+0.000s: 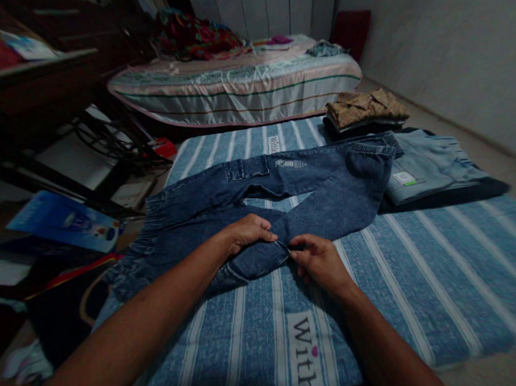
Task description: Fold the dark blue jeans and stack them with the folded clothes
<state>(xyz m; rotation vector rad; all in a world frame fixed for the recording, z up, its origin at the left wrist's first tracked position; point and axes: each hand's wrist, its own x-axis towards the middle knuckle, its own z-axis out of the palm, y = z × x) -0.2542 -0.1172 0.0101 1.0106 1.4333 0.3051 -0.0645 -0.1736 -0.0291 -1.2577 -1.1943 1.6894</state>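
Note:
A pair of dark blue jeans [350, 187] lies spread across a striped cloth, with the gathered waistband toward the left and a gathered leg cuff at the far right. On the upper leg show a side pocket and a pale frayed patch. My left hand [251, 232] pinches the denim of the nearer leg between thumb and fingers. Close beside it, my right hand [317, 259] pinches the edge of the same leg near a pocket flap. The fingertips of both hands are only a short way apart.
The blue striped cloth [412, 249] covers the surface beneath. Folded light-blue jeans [434, 163] and a folded brown patterned garment [368, 109] sit at the far right. Behind stands a bed [246, 93]. A blue box [64, 222] and dark furniture [41, 86] are at left.

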